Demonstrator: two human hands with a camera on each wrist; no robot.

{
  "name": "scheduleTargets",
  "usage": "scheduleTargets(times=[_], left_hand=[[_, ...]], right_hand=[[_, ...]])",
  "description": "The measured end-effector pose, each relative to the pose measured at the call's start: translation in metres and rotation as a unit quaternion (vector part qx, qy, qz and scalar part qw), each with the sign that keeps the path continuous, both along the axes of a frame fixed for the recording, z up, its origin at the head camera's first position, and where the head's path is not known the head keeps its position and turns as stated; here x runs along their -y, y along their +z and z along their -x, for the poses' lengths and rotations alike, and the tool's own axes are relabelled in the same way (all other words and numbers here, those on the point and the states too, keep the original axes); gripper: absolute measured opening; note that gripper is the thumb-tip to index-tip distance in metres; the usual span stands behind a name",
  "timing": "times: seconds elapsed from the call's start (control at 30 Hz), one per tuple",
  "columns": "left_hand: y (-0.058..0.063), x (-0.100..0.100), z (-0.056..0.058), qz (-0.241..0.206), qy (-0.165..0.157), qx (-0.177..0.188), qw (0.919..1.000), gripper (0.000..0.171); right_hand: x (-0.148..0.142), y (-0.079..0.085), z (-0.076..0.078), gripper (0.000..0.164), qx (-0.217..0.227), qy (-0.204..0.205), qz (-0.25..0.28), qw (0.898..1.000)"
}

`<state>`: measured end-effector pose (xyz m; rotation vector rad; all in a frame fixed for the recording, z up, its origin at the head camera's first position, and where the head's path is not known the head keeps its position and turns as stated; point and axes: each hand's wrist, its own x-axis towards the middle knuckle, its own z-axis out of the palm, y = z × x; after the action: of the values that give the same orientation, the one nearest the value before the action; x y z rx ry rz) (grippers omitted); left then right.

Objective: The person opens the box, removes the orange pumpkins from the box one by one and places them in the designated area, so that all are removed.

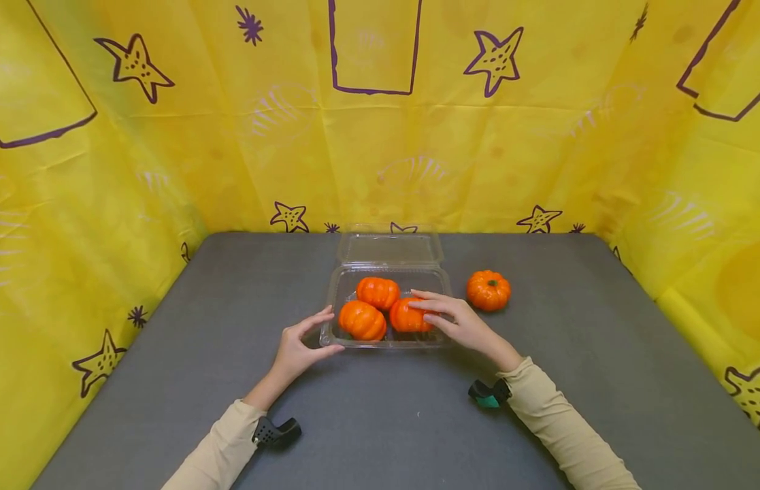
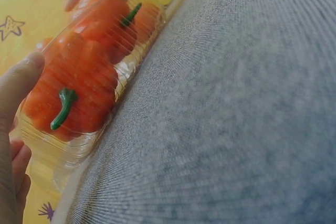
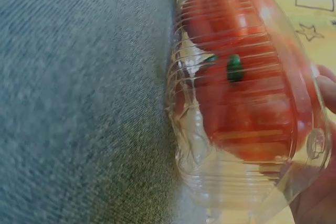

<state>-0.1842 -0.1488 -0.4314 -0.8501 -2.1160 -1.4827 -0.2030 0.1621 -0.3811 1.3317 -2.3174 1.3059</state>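
A clear plastic clamshell container (image 1: 388, 345) lies with its lid (image 1: 388, 248) folded back. Inside sit three orange toy pumpkins: one at the front left (image 1: 362, 321), one behind it (image 1: 377, 292) and one at the right (image 1: 407, 316). Green stems show through the wall in both wrist views. My left hand (image 1: 296, 349) holds the container's front left corner, thumb at the front rim and fingers along the left side. Over the container's right side, my right hand (image 1: 462, 325) has its fingers extended across the right pumpkin, partly covering it.
Another orange pumpkin (image 1: 488, 290) with a green stem stands on the grey table (image 1: 380, 422), to the right of the container. A yellow cloth (image 1: 380, 136) with drawn starfish hangs behind the table and along both sides.
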Motion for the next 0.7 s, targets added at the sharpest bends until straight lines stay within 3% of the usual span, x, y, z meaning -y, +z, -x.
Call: scheduleTargets(times=[0.13, 0.43, 0.6, 0.7], left_hand=[[0.0, 0.0001, -0.0002, 0.001, 0.002, 0.003, 1.0, 0.053], [0.0007, 0.0, -0.0004, 0.005, 0.001, 0.004, 1.0, 0.053], [0.001, 0.0001, -0.0009, 0.006, -0.002, 0.002, 1.0, 0.053], [0.0015, -0.0001, -0.001, 0.008, -0.002, -0.004, 1.0, 0.053]], right_hand=[[0.0005, 0.0051, -0.0025, 0.03, 0.001, 0.003, -0.011, 1.0], [-0.0065, 0.0045, -0.0004, 0.049, 0.02, 0.006, -0.031, 0.999], [-0.0055, 0.0011, 0.0012, 0.053, 0.048, 0.002, -0.002, 0.999], [-0.0047, -0.0003, 0.0016, 0.053, 0.041, -0.006, 0.01, 0.999]])
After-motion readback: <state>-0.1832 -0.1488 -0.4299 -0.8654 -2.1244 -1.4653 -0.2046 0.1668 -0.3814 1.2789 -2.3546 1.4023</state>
